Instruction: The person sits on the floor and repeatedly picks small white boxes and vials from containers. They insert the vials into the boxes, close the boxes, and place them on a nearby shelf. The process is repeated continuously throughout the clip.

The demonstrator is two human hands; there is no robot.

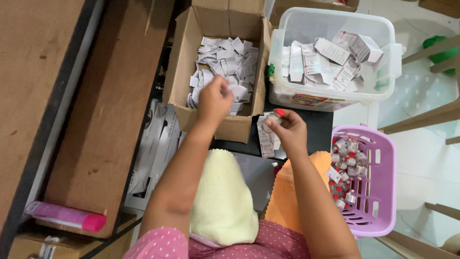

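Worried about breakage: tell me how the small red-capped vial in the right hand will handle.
The vial looks like glass, so probably fragile if dropped. It seems light, pinched by the right hand with fingertips only. Its round body would likely roll on a flat surface.

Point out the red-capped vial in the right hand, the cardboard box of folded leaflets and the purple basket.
vial (274,116), head view, on its clear body below the red cap.
cardboard box (182,62), head view, on its left wall.
purple basket (386,177), head view, on its right rim.

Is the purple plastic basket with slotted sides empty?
No, the purple plastic basket holds a heap of small glass vials with red caps, and the right hand holds one more.
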